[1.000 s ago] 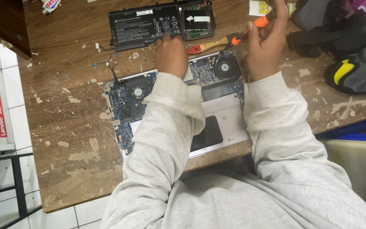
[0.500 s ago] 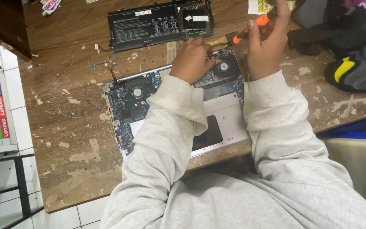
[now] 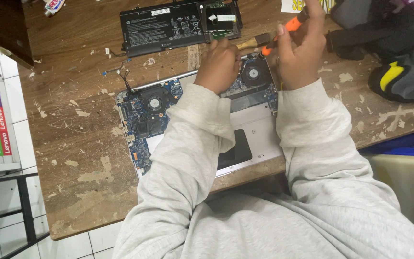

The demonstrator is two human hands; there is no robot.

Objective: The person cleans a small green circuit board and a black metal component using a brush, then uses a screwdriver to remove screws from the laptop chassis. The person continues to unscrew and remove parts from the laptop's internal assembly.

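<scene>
— What is happening on the worn wooden surface (image 3: 77,158)?

— An opened laptop (image 3: 168,120) is lying there, its circuit board and two fans exposed. The right hand (image 3: 299,52) is clenching its grip around an orange-handled screwdriver (image 3: 283,31), the tip angling down beside the right fan (image 3: 252,74).

— And the left?

— The left hand (image 3: 221,64) is resting curled on the laptop by that fan; whether its grip is grasping anything, nobody can tell. A removed black battery (image 3: 168,26) is lying just beyond
</scene>
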